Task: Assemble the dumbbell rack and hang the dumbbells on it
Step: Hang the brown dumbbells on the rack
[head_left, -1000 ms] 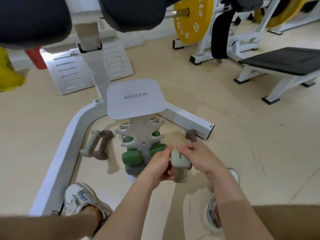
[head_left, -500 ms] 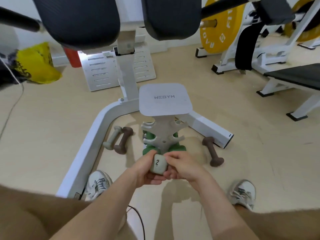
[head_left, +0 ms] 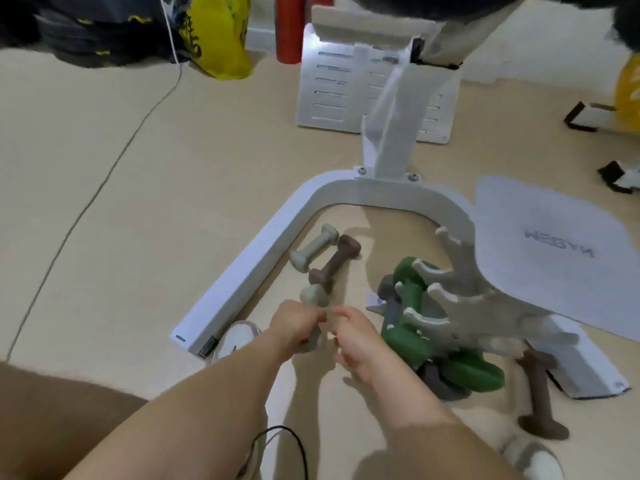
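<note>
My left hand [head_left: 298, 325] grips a pale grey-green dumbbell [head_left: 314, 296] by its handle; one end sticks up above my fist. My right hand [head_left: 353, 336] sits just right of it with fingers loosely curled, apart from the handle. The grey tree-shaped rack [head_left: 460, 299] stands to the right with green dumbbells [head_left: 410, 336] and a dark grey one [head_left: 389, 289] on its lower arms. On the floor lie another pale dumbbell [head_left: 313, 247], a brown dumbbell [head_left: 334, 265] beside it, and a second brown dumbbell [head_left: 535, 393] at the right.
A white machine frame [head_left: 249, 268] curves round the rack, with a grey WEGYM plate [head_left: 554, 251] at the right. My shoes [head_left: 235, 339] flank the work spot. A yellow bag [head_left: 216, 36] and dark bags lie at the back left. A cable crosses the floor.
The view has swung left and tilted. My right hand has let go of the pale dumbbell, which my left hand now holds alone, further left of the rack.
</note>
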`<state>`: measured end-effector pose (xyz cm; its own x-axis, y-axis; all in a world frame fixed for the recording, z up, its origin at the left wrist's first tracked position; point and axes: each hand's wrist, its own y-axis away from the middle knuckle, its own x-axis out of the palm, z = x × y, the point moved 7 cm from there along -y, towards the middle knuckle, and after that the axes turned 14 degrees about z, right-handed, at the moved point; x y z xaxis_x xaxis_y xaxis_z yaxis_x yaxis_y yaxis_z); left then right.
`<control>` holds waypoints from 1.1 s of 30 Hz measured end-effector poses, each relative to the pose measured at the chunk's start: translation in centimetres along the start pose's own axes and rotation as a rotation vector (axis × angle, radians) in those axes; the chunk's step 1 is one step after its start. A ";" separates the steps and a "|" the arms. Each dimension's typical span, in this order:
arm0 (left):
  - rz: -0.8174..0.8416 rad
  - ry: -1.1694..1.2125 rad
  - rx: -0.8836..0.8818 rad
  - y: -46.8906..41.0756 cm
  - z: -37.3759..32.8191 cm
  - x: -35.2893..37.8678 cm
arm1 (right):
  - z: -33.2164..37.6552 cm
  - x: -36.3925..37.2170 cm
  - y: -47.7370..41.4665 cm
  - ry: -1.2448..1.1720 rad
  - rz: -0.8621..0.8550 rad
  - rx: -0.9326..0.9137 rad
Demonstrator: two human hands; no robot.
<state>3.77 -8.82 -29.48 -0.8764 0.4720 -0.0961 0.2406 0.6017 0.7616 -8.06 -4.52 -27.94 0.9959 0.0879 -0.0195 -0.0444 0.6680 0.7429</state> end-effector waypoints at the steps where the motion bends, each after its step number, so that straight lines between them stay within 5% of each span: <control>1: -0.008 0.058 -0.016 -1.0 0.5 -0.7 | 0.4 -0.2 -1.9 0.013 -0.024 -0.003; 8: -0.043 0.309 0.053 -5.1 2.4 -3.6 | 2.2 -0.6 -11.7 0.215 -0.106 0.006; 15: 0.015 0.311 0.021 -10.2 3.5 -4.8 | 3.0 -0.4 -19.7 0.544 0.025 0.026; 20: 0.166 0.698 -0.113 -11.1 3.8 -3.8 | 3.3 -1.2 -20.6 0.590 -0.061 -0.046; 24: 0.132 0.774 -0.086 -10.9 3.5 -4.6 | 3.3 -0.4 -18.1 0.391 0.097 -0.084; 30: 0.142 0.466 -0.144 -8.4 4.2 -3.2 | 2.5 0.5 -12.2 -0.198 0.056 0.136; 33: 0.191 0.465 -0.179 -7.4 5.3 -1.9 | 0.6 1.6 -10.7 -0.128 0.105 0.149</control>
<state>5.88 -10.79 -38.28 -0.9261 0.2023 0.3184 0.3747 0.3946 0.8390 -5.93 -11.91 -35.51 0.9887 0.0499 0.1414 -0.1457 0.5428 0.8271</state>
